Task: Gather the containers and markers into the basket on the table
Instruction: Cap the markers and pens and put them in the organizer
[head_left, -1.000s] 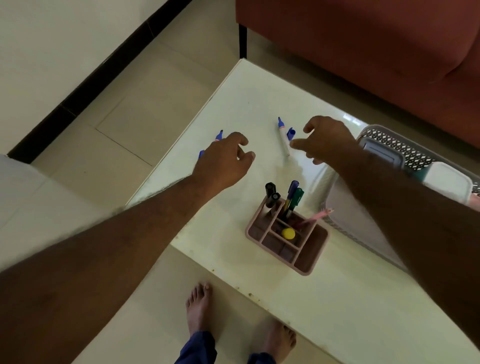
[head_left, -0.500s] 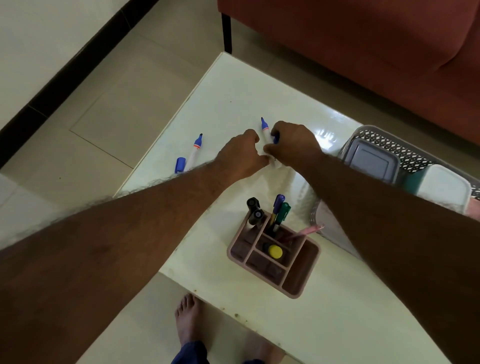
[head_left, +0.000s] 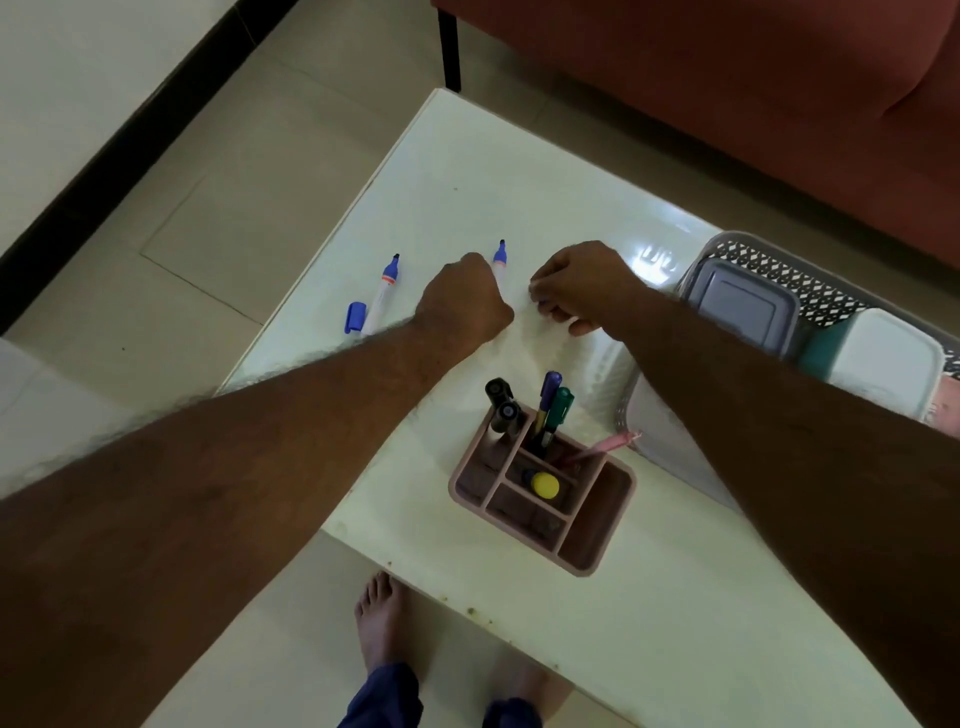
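Marker (head_left: 500, 261) gripped by left hand (head_left: 464, 303); right hand (head_left: 579, 288) seemingly beside.

**Markers and containers, current layout**

Uncapped blue-tipped marker (head_left: 500, 262): white barrel, only its tip end shows past the curled left-hand fingers (head_left: 470, 275). Second uncapped marker (head_left: 382, 291) lies flat, left of those fingers, apart; loose blue cap (head_left: 355, 317) just beside its rear end. Basket (head_left: 769, 270) right of the right-hand fingers (head_left: 545, 304), holding a grey-lidded container (head_left: 743, 312) and a white-lidded container (head_left: 883, 358) side by side.
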